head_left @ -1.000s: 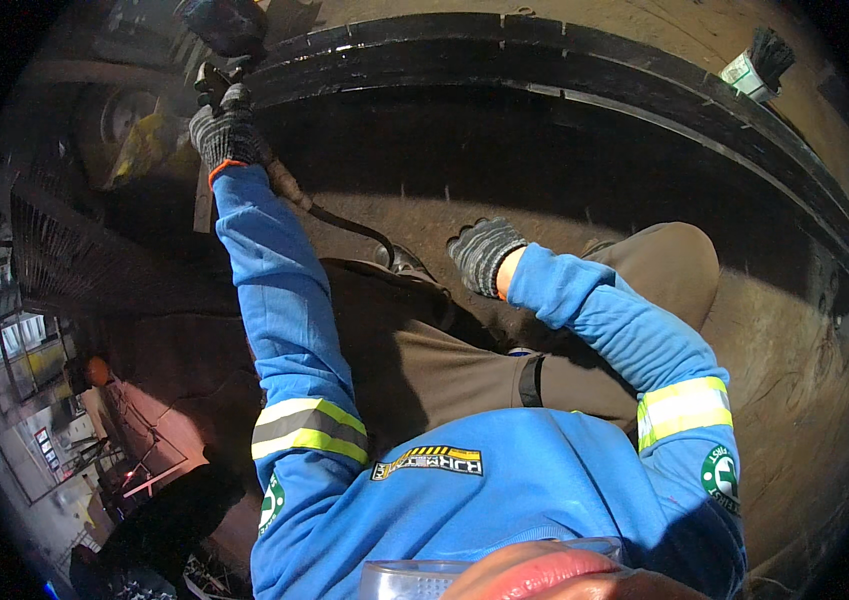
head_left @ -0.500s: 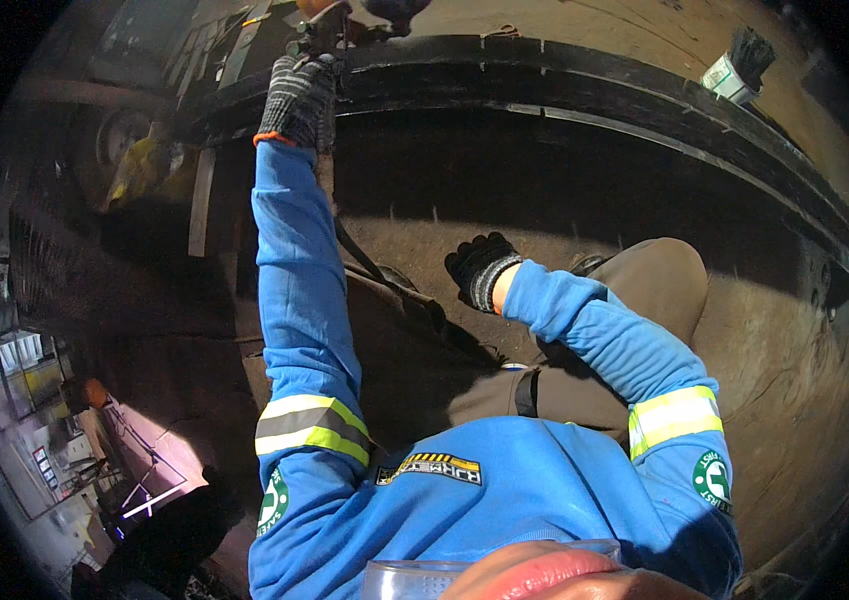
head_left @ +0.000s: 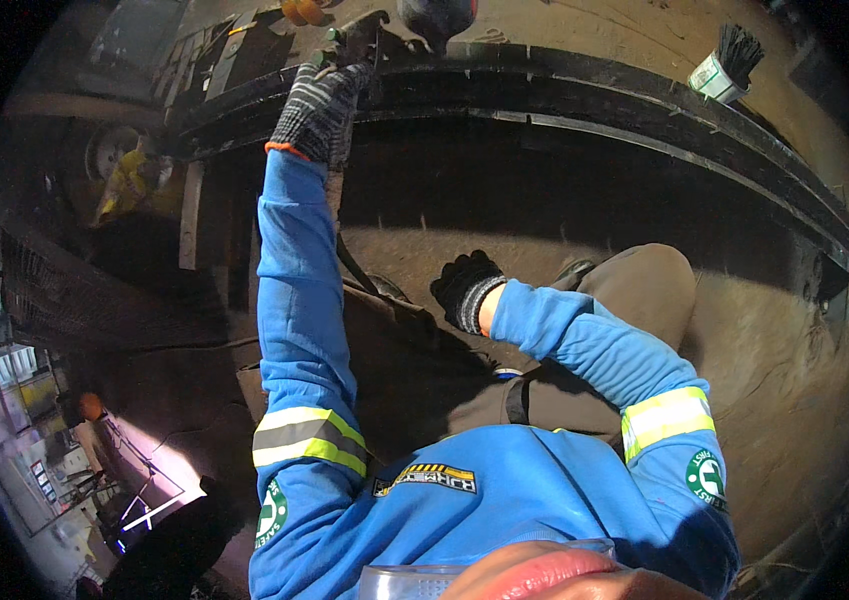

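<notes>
My left hand [head_left: 322,112], in a grey and black striped knit glove with an orange cuff edge, reaches far forward. Its fingers are closed round a dark metal fitting [head_left: 356,38] at the near side of a long black metal beam [head_left: 584,98]. The fitting's lower part is hidden by the glove. Just right of it is a dark, rounded object with a pointed end [head_left: 436,22], cut off by the upper edge. My right hand [head_left: 467,290], in a black-fingered glove, is curled beside my bent knee, with nothing visible in it.
A whitish container of dark rods [head_left: 726,66] stands beyond the beam at the right. Orange rounded things [head_left: 301,12] lie at the far edge. A yellow bag-like thing [head_left: 124,185] and a pale upright strip [head_left: 190,215] are at the left.
My left hand and the metal fitting have shifted slightly right in the picture, as has the dark rounded object. The right hand stays curled near my knee; the whole view has shifted a little.
</notes>
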`<state>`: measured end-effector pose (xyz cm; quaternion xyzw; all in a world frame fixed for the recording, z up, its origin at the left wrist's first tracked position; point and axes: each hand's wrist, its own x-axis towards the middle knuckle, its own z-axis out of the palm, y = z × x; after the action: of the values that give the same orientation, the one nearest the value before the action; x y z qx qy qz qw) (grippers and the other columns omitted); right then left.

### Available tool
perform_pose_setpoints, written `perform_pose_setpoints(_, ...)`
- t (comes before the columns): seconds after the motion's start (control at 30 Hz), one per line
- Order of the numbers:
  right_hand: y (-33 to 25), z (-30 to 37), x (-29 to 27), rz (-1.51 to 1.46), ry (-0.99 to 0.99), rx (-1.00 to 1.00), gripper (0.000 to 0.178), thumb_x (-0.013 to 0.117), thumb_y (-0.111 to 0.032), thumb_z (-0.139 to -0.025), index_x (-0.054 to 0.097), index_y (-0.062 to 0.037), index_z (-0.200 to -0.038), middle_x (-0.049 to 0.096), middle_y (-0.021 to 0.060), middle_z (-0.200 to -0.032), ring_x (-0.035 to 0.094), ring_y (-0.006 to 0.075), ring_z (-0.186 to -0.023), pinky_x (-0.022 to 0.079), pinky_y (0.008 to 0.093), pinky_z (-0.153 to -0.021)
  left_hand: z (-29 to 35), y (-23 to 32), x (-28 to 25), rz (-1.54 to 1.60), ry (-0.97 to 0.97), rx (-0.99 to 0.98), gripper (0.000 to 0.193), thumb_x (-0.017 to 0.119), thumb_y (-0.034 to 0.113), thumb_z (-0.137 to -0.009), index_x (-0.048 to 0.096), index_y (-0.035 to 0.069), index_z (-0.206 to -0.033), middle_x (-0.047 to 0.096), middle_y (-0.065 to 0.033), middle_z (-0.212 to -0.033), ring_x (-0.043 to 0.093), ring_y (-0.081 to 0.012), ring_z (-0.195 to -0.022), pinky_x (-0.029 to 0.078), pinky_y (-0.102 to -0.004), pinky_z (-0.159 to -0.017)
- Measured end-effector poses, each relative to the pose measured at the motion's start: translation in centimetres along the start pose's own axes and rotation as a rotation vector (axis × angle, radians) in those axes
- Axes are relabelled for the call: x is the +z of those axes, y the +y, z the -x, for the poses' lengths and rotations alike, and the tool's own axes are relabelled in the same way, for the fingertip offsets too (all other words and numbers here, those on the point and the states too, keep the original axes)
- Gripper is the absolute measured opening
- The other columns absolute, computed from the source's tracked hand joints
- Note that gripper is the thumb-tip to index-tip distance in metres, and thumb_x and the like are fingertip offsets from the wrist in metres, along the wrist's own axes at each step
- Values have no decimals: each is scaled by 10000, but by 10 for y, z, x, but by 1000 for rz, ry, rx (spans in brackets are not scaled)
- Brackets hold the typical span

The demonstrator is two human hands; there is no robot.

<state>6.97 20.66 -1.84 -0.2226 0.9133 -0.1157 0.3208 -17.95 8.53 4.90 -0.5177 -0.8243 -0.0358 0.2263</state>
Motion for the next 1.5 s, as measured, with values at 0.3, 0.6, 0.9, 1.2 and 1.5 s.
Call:
perform_pose_setpoints(0.3,25,76,-59,-98,125,-116,476,635,-376,-709,585,-48,-1051,595,181,-1037,566,339,-975,438,442,-844,44,-61,-6,-143,-197,-542,285,484,159,-792,611,121,-1045,645,-133,-877,610,-286,-807,462,-404,-711)
perform_pose_setpoints(0.6,351,58,-136,346,414,619,1174,826,-456,-454,226,-3,-1355,280,232,-1375,257,328,-1292,232,357,-1070,77,-52,-17,690,430,-1054,242,610,198,-799,603,-2,-935,619,-50,-814,558,-193,-668,426,-306,-602)
perform_pose_setpoints(0.9,386,43,-112,244,431,814,929,806,-308,-526,367,-34,-1297,358,205,-1339,352,303,-1245,301,389,-1032,57,2,-50,877,365,-1262,158,509,41,-804,601,42,-933,613,-119,-911,581,-239,-805,463,-330,-717)
perform_pose_setpoints(1.2,346,49,-74,348,542,905,845,680,-250,-620,281,-103,-1350,350,149,-1342,302,292,-1270,166,464,-1068,94,-20,-25,660,327,-1053,129,509,146,-846,586,53,-893,599,-62,-856,562,-169,-741,450,-282,-680)
perform_pose_setpoints(1.5,338,47,-68,369,548,938,903,724,-282,-612,253,-121,-1366,291,140,-1387,255,287,-1295,135,464,-1078,105,-40,-20,175,16,-782,100,530,98,-799,591,68,-872,606,-91,-811,578,-229,-752,457,-330,-692)
